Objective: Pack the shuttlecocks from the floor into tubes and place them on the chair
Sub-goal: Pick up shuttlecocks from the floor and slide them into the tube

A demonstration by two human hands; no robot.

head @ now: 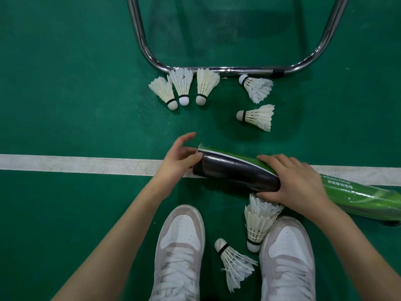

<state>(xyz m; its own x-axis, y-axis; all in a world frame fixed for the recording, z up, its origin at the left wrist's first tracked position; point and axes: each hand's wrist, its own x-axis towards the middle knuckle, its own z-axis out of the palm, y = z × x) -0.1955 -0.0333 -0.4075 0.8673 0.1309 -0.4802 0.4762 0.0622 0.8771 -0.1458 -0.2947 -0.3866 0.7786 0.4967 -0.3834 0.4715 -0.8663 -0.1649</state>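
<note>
Green court floor (65, 105), white line (86, 164), chrome chair frame (217, 69).

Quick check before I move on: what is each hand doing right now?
Left hand: at the open mouth of the tube, thumb on the rim, fingers relaxed, holding nothing.
Right hand: curled round the middle of the tube, gripping it.

Bare forearms, white-and-grey lace-up sneakers (180, 253) with perforated toes

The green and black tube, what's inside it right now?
Cannot tell. The tube lies on its side, the right hand gripping its middle, and the left hand covers its open mouth, hiding the inside.
</note>
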